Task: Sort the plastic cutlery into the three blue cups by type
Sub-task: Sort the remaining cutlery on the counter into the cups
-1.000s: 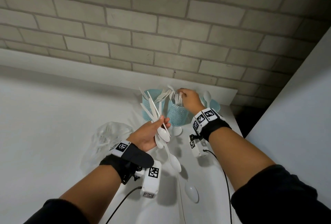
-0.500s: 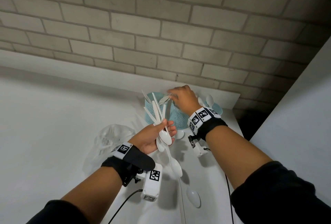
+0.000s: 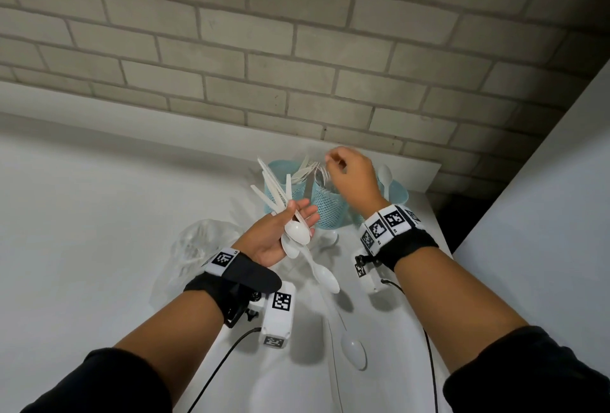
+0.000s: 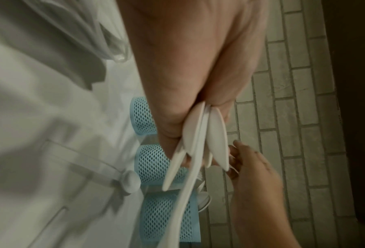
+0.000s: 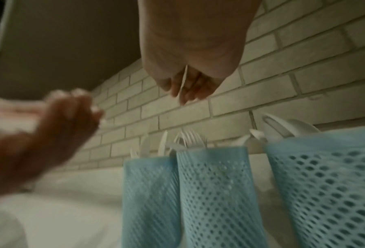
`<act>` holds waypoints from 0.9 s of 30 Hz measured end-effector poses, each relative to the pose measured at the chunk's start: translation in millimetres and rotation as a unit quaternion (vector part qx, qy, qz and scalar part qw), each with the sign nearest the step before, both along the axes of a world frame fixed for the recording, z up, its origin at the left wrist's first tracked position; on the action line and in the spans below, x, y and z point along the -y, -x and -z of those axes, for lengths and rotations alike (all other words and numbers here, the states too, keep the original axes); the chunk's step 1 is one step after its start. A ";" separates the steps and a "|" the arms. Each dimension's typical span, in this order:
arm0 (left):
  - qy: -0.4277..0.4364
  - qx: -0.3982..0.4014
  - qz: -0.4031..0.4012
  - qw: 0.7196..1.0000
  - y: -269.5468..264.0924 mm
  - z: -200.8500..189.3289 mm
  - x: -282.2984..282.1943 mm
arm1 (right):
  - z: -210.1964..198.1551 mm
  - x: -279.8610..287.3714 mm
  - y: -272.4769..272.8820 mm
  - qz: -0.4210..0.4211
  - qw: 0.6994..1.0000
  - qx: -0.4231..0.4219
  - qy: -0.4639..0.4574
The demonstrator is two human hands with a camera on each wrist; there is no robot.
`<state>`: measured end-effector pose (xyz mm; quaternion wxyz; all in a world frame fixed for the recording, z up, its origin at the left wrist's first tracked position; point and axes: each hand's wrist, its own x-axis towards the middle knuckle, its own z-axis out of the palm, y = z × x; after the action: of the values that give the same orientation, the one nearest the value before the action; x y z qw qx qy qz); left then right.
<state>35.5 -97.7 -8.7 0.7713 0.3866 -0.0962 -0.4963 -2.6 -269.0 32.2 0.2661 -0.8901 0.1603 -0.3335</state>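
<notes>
Three blue mesh cups stand in a row by the brick wall: the left cup (image 3: 280,183) holds knives, the middle cup (image 3: 327,208) forks, the right cup (image 3: 398,193) spoons. My left hand (image 3: 297,214) grips a fanned bundle of white cutlery (image 3: 293,231), spoon bowls toward me, just in front of the cups. My right hand (image 3: 343,172) hovers over the middle cup with fingers curled. In the right wrist view it pinches a thin white piece of cutlery (image 5: 182,83), seen edge-on, so its type is unclear.
Loose white spoons lie on the white table (image 3: 99,214) at the front (image 3: 354,351), in the middle (image 3: 325,275) and below the cups (image 3: 330,237). A crumpled clear plastic bag (image 3: 198,247) sits left of my left hand. The table's right edge runs close to the right cup.
My right hand has lifted from the forks in the middle cup to just above its rim. The left hand still holds its bundle in nearly the same spot.
</notes>
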 end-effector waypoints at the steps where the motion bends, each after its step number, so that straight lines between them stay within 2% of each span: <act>1: 0.008 0.001 -0.003 1.000 -0.8 -0.7 0.2 | -4.8 -5.7 6.9 -0.045 0.996 -0.027 -0.068; 3: 0.023 0.009 0.000 1.000 -1.7 -2.4 0.7 | -14.1 -14.7 20.4 -0.103 0.972 -0.172 -0.120; 4: 0.028 0.014 -0.001 0.999 -1.9 -2.9 1.1 | -16.9 -17.4 26.1 -0.117 0.950 -0.260 -0.128; 5: 0.035 0.017 -0.006 0.999 -2.0 -3.1 1.7 | -17.2 -17.8 30.8 -0.127 0.919 -0.345 -0.143; 7: 0.048 0.022 -0.024 0.998 -0.8 -3.8 2.5 | -12.3 -18.3 40.2 -0.159 0.836 -0.477 -0.220; 9: 0.063 0.026 -0.037 0.997 1.9 -4.6 3.0 | 0.4 -20.7 48.7 -0.204 0.771 -0.528 -0.292; 10: 0.070 0.026 -0.043 0.996 3.4 -4.5 3.2 | 7.9 -22.6 52.9 -0.219 0.757 -0.523 -0.327; 12: 0.074 0.021 -0.056 0.995 5.4 -3.2 3.9 | 19.6 -27.1 60.7 -0.214 0.762 -0.482 -0.376; 15: 0.071 0.012 -0.068 0.995 6.7 -0.5 4.8 | 29.1 -17.1 70.1 -0.162 0.810 -0.401 -0.396; 17: 0.061 0.003 -0.070 0.996 7.8 0.7 4.8 | 33.7 -6.8 75.0 -0.108 0.833 -0.325 -0.434; 19: 0.050 -0.001 -0.064 0.997 10.1 1.8 5.5 | 38.3 -3.3 77.7 -0.044 0.838 -0.222 -0.496; 21: 0.045 -0.003 -0.056 0.997 13.7 2.7 8.2 | 39.9 -8.0 76.7 -0.016 0.813 -0.111 -0.571; 24: 0.033 -0.013 -0.052 0.998 20.9 3.1 12.7 | 36.5 -20.4 69.8 -0.022 0.719 0.042 -0.694; 27: 0.026 -0.014 -0.044 0.999 25.1 3.8 14.0 | 30.9 -30.2 62.1 -0.028 0.635 0.182 -0.751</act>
<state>10.4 -111.7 -12.6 0.8036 0.3629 -0.0811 -0.4647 -64.7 -238.9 1.3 0.8754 -0.3090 0.2791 -0.2457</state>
